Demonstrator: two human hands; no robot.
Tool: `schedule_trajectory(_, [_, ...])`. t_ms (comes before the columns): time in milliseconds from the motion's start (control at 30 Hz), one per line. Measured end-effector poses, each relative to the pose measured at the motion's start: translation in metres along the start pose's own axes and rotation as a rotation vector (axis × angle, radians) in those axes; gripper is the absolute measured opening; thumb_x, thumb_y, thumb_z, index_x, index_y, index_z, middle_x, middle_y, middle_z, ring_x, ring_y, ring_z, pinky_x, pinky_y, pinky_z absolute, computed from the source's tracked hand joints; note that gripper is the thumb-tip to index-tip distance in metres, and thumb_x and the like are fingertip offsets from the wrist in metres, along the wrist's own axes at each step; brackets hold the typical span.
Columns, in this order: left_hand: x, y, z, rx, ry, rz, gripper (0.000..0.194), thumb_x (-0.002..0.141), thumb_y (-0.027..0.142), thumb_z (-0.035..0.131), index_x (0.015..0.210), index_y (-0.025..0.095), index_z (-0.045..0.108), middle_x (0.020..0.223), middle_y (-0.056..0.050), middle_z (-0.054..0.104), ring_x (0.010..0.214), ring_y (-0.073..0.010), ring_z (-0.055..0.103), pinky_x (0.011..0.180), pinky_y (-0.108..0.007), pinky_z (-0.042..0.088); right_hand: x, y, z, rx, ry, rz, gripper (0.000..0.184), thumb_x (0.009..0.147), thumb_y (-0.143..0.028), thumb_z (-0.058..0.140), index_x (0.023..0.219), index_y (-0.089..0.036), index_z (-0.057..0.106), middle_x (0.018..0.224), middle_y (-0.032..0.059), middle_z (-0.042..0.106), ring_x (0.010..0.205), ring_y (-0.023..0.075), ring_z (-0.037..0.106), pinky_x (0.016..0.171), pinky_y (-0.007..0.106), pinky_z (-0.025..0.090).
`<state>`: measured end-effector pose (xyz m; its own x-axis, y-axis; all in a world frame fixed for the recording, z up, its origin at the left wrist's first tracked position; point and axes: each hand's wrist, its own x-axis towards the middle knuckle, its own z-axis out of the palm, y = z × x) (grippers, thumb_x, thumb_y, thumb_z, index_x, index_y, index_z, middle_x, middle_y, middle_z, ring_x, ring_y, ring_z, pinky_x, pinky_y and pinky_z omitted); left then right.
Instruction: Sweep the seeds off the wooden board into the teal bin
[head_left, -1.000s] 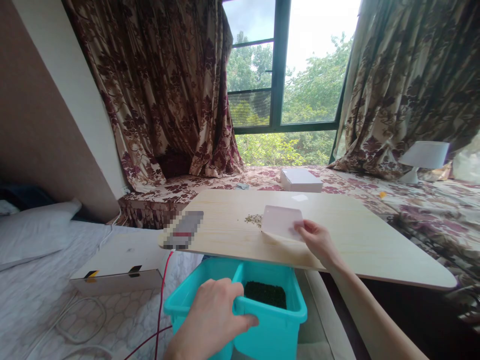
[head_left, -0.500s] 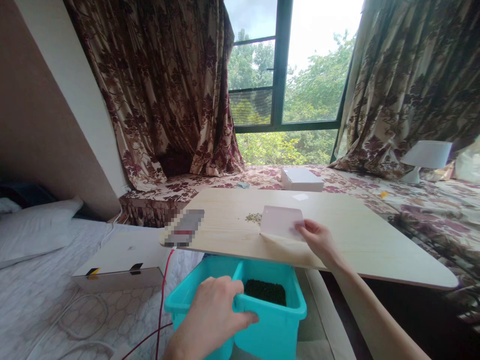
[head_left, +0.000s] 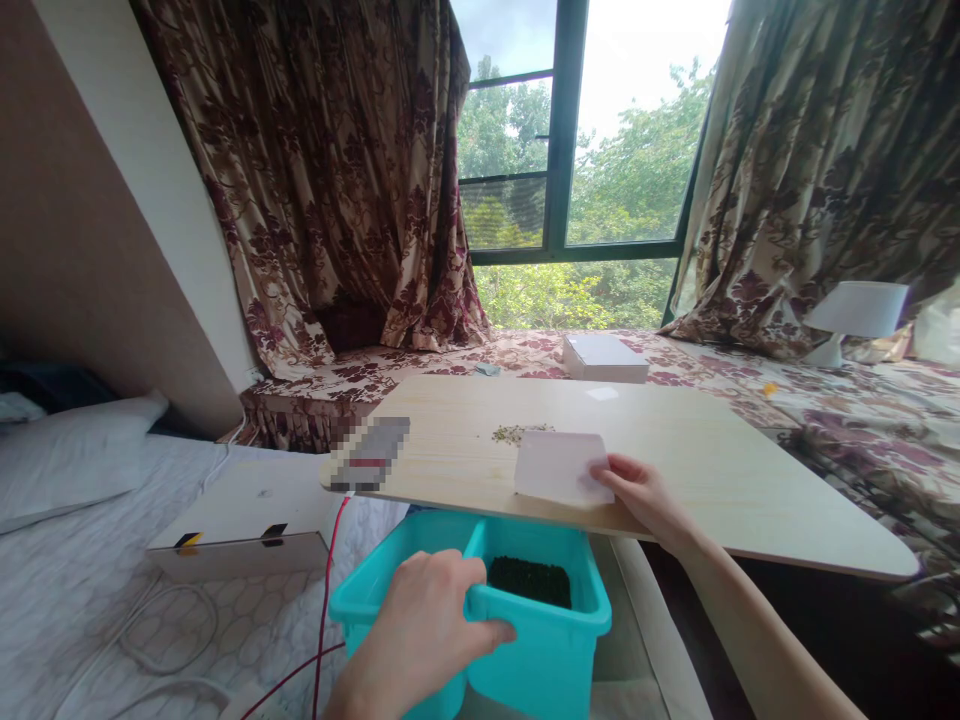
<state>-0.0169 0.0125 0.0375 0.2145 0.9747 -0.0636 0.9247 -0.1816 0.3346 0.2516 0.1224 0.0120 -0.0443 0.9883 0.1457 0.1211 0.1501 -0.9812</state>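
Note:
Just below the table's near edge, my left hand point(head_left: 439, 620) grips the rim of a turquoise two-compartment plastic bin point(head_left: 532, 640). Dark, fine-grained material point(head_left: 529, 581) lies in its right compartment; my hand hides part of the left one. My right hand point(head_left: 637, 490) pinches the right edge of a thin, whitish, translucent plastic sheet point(head_left: 559, 467) with rounded corners. That sheet is low over the wooden tabletop point(head_left: 720, 470), close to its near edge. A small scatter of greenish-brown bits point(head_left: 517, 433) lies on the tabletop just beyond the sheet.
A pixelated phone-like object point(head_left: 371, 455) with a red cable point(head_left: 328, 590) is at the table's left end. A white box point(head_left: 240, 510) sits on the bed at left. Behind the table are another white box point(head_left: 606, 358) and a lamp point(head_left: 859, 310). A small white piece point(head_left: 601, 393) lies on the table.
My right hand has drawn the plastic sheet slightly down toward the table's near edge, uncovering more of the scattered bits. The left hand keeps its hold on the bin.

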Motion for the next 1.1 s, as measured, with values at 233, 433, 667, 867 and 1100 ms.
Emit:
schedule_trajectory(233, [0.000,0.002,0.003,0.053,-0.017,0.022,0.030,0.068,0.052,0.068,0.072,0.024,0.061,0.077,0.002,0.061,0.079,-0.0200,0.056,0.067,-0.028,0.032,-0.005,-0.004,-0.018,0.054,0.097,0.013,0.039,0.060,-0.051,0.074,0.082,-0.018,0.074,0.081,0.0075,0.074,0.074,0.0224,0.067,0.065,0.030,0.052])
schedule_trajectory(433, [0.004,0.018,0.016,0.095,-0.037,0.154,0.035,0.066,0.058,0.072,0.078,0.025,0.065,0.081,0.000,0.061,0.082,-0.0227,0.055,0.071,-0.032,0.037,0.014,0.015,-0.021,-0.071,0.366,-0.115,0.038,0.062,-0.050,0.071,0.082,-0.018,0.072,0.084,0.0081,0.075,0.075,0.0234,0.067,0.067,0.032,0.052])
schedule_trajectory(667, [0.009,0.028,0.024,0.147,-0.045,0.214,0.038,0.066,0.059,0.072,0.080,0.023,0.067,0.082,-0.003,0.062,0.082,-0.0243,0.056,0.075,-0.036,0.041,0.016,0.021,-0.005,-0.136,0.304,-0.159,0.035,0.065,-0.048,0.066,0.080,-0.018,0.072,0.082,0.0078,0.075,0.076,0.0236,0.068,0.069,0.033,0.052])
schedule_trajectory(867, [0.010,0.028,0.026,0.128,-0.009,0.235,0.038,0.066,0.058,0.073,0.079,0.024,0.066,0.082,-0.002,0.062,0.082,-0.0235,0.056,0.076,-0.037,0.041,0.009,0.022,0.002,-0.118,0.281,-0.150,0.036,0.065,-0.048,0.066,0.080,-0.017,0.071,0.076,0.0074,0.074,0.072,0.0228,0.067,0.065,0.032,0.052])
schedule_trajectory(1100, [0.010,0.029,0.024,0.130,-0.009,0.241,0.038,0.066,0.058,0.073,0.079,0.023,0.066,0.081,-0.003,0.061,0.083,-0.0236,0.056,0.076,-0.035,0.041,-0.005,0.012,0.007,-0.143,0.245,-0.129,0.034,0.067,-0.049,0.065,0.079,-0.018,0.072,0.073,0.0050,0.073,0.068,0.0211,0.065,0.059,0.029,0.050])
